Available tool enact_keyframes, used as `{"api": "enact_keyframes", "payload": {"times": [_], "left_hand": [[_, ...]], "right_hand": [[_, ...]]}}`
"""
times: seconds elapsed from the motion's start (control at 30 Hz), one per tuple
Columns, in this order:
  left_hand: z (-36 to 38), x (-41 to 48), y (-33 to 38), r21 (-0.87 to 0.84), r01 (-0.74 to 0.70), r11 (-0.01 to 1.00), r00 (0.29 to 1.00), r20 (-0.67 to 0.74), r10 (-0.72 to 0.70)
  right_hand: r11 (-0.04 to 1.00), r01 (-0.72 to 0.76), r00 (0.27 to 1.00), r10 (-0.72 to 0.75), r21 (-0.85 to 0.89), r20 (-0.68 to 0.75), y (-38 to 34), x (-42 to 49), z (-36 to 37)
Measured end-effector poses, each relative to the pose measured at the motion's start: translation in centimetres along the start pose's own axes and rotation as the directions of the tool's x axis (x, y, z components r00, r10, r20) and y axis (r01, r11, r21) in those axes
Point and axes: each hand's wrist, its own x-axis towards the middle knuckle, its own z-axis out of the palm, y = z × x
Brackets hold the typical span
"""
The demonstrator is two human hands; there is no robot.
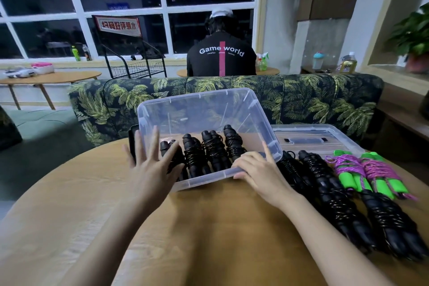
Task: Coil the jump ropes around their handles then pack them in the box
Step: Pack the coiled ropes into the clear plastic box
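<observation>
On round wooden table (209, 227), L hand (151, 162) spread-fingered over black coiled jump ropes (213, 151) in clear plastic box (185, 111), R hand (257, 172) grips rim; mid-packing, nxt probably fetch black rope bundles outside (325, 181).

Right hand (257, 170) gripping box (197, 102), ropes (212, 152) inside

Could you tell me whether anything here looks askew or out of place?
Only the clear plastic box sits skewed relative to the flat clear lid beside it. The coiled black jump ropes inside lie in a tidy row.
</observation>
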Motion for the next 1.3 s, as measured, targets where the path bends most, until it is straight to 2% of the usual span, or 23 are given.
{"api": "enact_keyframes", "payload": {"times": [0.07,0.13,0.27,0.37,0.47,0.57,0.67,0.83,0.97,1.17,1.3], "left_hand": [[0.6,-0.6,0.2,-0.082,0.097,0.992,0.995,0.038,-0.095],[1.1,-0.8,0.9,-0.129,0.105,0.986,0.994,0.014,-0.105],[1.4,-0.5,1.5,-0.129,0.119,0.984,0.992,-0.029,-0.124],[1.6,-0.5,1.5,-0.111,0.111,0.988,0.991,-0.056,-0.118],[1.8,-0.7,1.6,-0.12,0.1,0.988,0.99,-0.088,-0.111],[2.1,-0.8,1.6,-0.115,0.101,0.988,0.988,-0.102,-0.113],[2.0,-0.9,1.7,-0.129,0.106,0.986,0.987,-0.108,-0.12],[2.0,-1.0,1.7,-0.131,0.1,0.986,0.988,-0.108,-0.114],[2.0,-1.2,1.7,-0.168,0.095,0.981,0.985,-0.128,-0.117],[2.4,-1.1,1.8,-0.284,0.085,0.955,0.966,-0.21,-0.148],[1.9,-1.6,2.2,-0.362,0.081,0.929,0.963,-0.212,-0.167]], "right_hand": [[0.999,-0.038,0.999,0.038,0.018,0.026,0.0,-0.5,-0.1],[0.996,-0.085,0.996,0.083,0.041,0.039,0.0,-1.0,-0.4],[0.976,-0.211,0.974,0.214,0.049,-0.069,0.4,-3.0,-2.6],[0.907,-0.408,0.907,0.389,-0.108,-0.161,1.6,-7.2,-3.6],[0.772,-0.575,0.808,0.587,-0.27,-0.042,2.0,-11.1,-3.1],[0.727,-0.561,0.774,0.63,-0.395,0.061,2.0,-13.3,-1.6],[0.705,-0.532,0.787,0.616,-0.469,0.031,1.7,-13.7,-1.1],[0.697,-0.528,0.797,0.604,-0.486,0.001,1.6,-13.5,-1.0],[0.722,-0.564,0.81,0.579,-0.402,-0.096,1.3,-13.5,-1.4],[0.754,-0.614,0.787,0.567,-0.231,-0.242,-0.7,-12.4,-3.8],[0.782,-0.623,0.757,0.6,-0.013,-0.259,-3.1,-9.1,-6.0]]}}
